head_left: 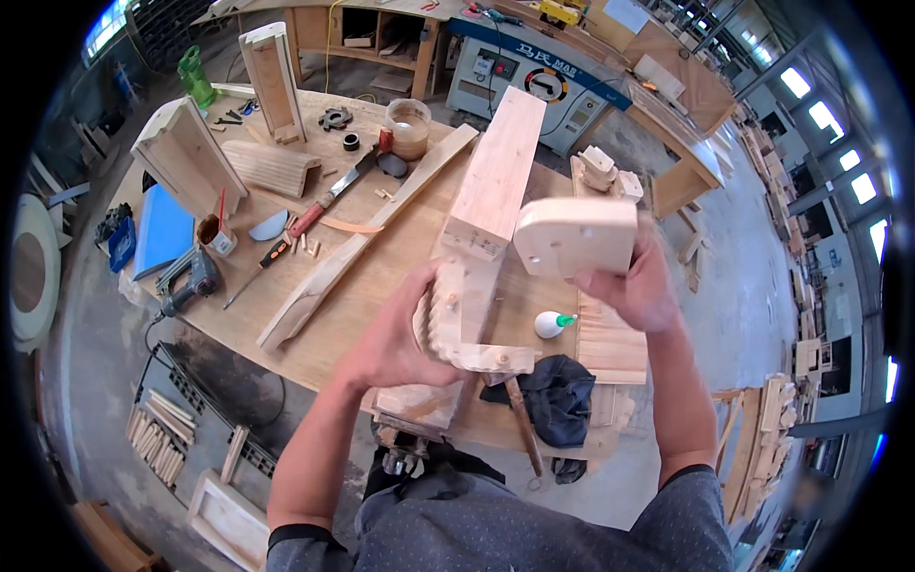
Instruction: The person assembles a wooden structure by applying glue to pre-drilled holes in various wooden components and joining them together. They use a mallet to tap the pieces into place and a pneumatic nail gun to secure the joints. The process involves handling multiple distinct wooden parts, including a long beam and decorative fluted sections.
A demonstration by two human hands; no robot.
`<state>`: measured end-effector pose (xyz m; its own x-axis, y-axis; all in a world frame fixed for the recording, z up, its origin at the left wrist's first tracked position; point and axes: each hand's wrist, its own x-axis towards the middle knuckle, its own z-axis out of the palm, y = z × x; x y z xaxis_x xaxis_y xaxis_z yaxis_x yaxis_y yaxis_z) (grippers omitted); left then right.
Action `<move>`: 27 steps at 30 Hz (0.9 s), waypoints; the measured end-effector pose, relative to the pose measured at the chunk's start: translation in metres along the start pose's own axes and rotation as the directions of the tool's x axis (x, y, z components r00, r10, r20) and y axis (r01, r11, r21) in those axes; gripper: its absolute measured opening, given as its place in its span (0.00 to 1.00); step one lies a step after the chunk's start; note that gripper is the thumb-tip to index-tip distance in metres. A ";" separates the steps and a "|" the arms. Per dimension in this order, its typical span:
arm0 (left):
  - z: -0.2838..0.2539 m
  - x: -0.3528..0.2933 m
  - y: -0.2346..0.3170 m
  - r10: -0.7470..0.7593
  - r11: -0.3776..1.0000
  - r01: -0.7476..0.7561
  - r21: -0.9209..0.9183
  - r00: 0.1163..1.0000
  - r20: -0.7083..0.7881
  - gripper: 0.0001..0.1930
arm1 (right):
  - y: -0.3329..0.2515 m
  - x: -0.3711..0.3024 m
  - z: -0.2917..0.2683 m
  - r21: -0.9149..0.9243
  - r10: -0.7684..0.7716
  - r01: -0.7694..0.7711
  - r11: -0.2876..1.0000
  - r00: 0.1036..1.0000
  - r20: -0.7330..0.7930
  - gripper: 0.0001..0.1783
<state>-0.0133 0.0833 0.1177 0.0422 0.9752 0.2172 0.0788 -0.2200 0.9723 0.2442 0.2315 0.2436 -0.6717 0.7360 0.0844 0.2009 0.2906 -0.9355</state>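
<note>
Pale, bare wood fills both hands. The left hand (400, 334) is curved wide around a carved piece (444, 315) with a ridged, rope-like edge, its digits reaching along the far and near sides. Two pegs stand out of that piece, which lies directly against the palm and extends to the hand's right.

The right hand (643, 281) pinches the lower right corner of a flat panel (572, 234) with rounded corners and small holes. The thumb presses its face; the other fingers are mostly hidden behind. The panel reaches out to this hand's left, apart from the carved piece.

The left forearm slants up and rightward to its hand; the right one rises more steeply, leaning slightly left, so the right hand sits farther forward.

Just beyond the left hand is a thick squared beam (500, 181), and to its left a long strip (367, 243). A white glue bottle (549, 325) with a green tip lies between the hands, nearer the right; closer to the body is a dark cloth (558, 396).
</note>
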 end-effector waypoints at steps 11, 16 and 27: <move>0.024 -0.009 -0.003 0.122 0.985 -0.142 -0.095 0.973 -0.197 0.64 | -0.020 0.006 0.057 -0.541 -0.557 0.595 0.595 0.790 0.256 0.21; 0.018 -0.004 -0.007 0.169 0.984 -0.177 -0.024 0.966 -0.196 0.58 | 0.011 0.004 0.052 -0.267 -0.446 0.516 0.814 0.850 0.280 0.29; 0.009 0.003 -0.019 0.324 0.944 -0.328 0.024 0.918 -0.230 0.52 | 0.028 0.011 0.048 -0.521 -0.532 0.691 0.501 0.720 0.445 0.24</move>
<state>-0.0056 0.0902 0.0993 -0.1647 0.8289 0.5346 0.0849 -0.5281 0.8449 0.2087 0.2183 0.2020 -0.9079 0.1038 0.4062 0.0074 0.9727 -0.2318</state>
